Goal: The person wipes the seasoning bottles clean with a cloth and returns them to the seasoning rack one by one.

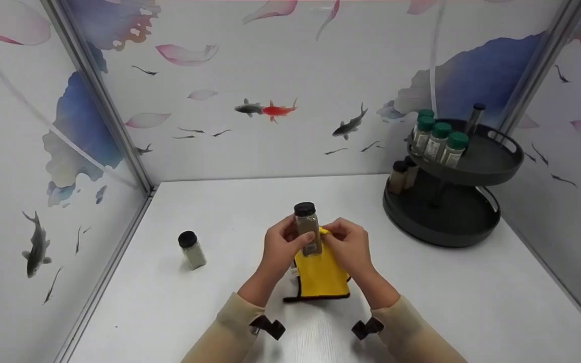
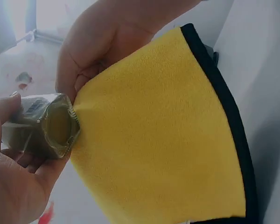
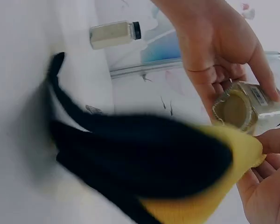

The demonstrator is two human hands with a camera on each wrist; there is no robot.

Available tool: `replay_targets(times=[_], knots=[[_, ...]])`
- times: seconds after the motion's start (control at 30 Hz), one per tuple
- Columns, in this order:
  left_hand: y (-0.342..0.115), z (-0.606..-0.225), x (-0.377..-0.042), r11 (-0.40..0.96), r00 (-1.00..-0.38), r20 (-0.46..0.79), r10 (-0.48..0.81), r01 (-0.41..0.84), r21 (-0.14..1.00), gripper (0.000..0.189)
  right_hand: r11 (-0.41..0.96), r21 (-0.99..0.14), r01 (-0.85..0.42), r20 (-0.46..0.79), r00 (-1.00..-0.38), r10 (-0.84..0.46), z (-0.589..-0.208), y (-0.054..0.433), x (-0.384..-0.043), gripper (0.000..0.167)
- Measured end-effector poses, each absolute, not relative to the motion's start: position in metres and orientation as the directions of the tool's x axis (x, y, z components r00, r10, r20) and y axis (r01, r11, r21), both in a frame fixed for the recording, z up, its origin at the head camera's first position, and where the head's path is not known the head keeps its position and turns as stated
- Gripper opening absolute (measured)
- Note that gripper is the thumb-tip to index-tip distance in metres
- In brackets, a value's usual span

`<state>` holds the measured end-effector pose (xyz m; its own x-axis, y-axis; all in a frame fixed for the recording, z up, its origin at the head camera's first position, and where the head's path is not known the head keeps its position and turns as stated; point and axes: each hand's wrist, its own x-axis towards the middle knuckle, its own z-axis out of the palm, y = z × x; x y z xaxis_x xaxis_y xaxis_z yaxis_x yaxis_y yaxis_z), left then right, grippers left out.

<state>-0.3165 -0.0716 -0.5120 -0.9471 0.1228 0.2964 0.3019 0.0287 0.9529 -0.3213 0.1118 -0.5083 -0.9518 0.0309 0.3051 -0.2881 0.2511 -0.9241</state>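
My left hand [image 1: 281,248] grips a clear spice jar [image 1: 308,229] with a black lid and brownish contents, held upright above the table. In the left wrist view the jar's base [image 2: 60,125] faces the camera, beside the cloth. Close by on the right, my right hand [image 1: 349,243] pinches the top of a yellow cloth [image 1: 323,277] with black edging. The cloth hangs from those fingers behind and below the jar. A second black-lidded jar [image 1: 192,250] with pale contents stands on the table to the left.
A black two-tier round rack [image 1: 442,222] stands at the back right. Several green-capped jars [image 1: 439,138] and a black-capped one [image 1: 475,118] sit on its upper tier; black-capped jars [image 1: 398,176] sit on the lower. Patterned walls [image 1: 270,141] enclose the white table [image 1: 230,201].
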Motion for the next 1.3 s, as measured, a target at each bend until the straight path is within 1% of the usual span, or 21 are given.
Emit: replay_targets(times=[0.13,0.3,0.47,0.67,0.77,0.83,0.97,1.03,1.13,1.2,1.3], knots=[[-0.067,-0.516,-0.314,0.075,-0.944,0.279,0.175,0.296,0.952,0.050,0.193,-0.937,-0.290,0.308,-0.949,0.070,-0.503,0.117,-0.322,0.006],[-0.064,-0.517,-0.312,0.127,-0.962,0.238,0.131,0.254,0.959,0.051,0.150,-0.917,-0.369,0.384,-0.919,0.089,-0.500,0.116,-0.316,0.005],[-0.066,-0.514,-0.310,0.154,-0.973,0.226,0.048,0.231,0.961,0.050,0.186,-0.876,-0.446,0.464,-0.883,0.069,-0.499,0.109,-0.307,0.008],[-0.074,-0.510,-0.314,0.115,-0.965,0.255,-0.063,0.247,0.962,0.048,0.271,-0.832,-0.484,0.500,-0.866,-0.013,-0.504,0.101,-0.302,0.012],[-0.078,-0.509,-0.315,0.083,-0.955,0.282,-0.097,0.275,0.958,0.050,0.314,-0.829,-0.463,0.472,-0.880,-0.052,-0.508,0.098,-0.302,0.014],[-0.079,-0.507,-0.314,0.067,-0.947,0.306,-0.096,0.301,0.951,0.050,0.332,-0.841,-0.428,0.433,-0.899,-0.061,-0.510,0.098,-0.302,0.014],[-0.078,-0.504,-0.311,0.076,-0.935,0.353,-0.031,0.350,0.934,0.048,0.342,-0.883,-0.322,0.328,-0.944,-0.042,-0.509,0.100,-0.307,0.009],[-0.074,-0.503,-0.308,0.101,-0.935,0.353,0.023,0.354,0.930,0.047,0.323,-0.911,-0.258,0.268,-0.963,-0.014,-0.507,0.103,-0.311,0.009],[-0.068,-0.505,-0.306,0.128,-0.944,0.317,0.093,0.327,0.936,0.046,0.260,-0.946,-0.195,0.207,-0.978,0.019,-0.503,0.111,-0.316,0.008],[-0.064,-0.508,-0.307,0.137,-0.950,0.285,0.126,0.302,0.944,0.046,0.204,-0.962,-0.179,0.190,-0.981,0.035,-0.500,0.117,-0.319,0.008],[-0.060,-0.513,-0.309,0.152,-0.953,0.257,0.161,0.281,0.948,0.045,0.130,-0.971,-0.198,0.207,-0.977,0.055,-0.495,0.124,-0.320,0.007]])
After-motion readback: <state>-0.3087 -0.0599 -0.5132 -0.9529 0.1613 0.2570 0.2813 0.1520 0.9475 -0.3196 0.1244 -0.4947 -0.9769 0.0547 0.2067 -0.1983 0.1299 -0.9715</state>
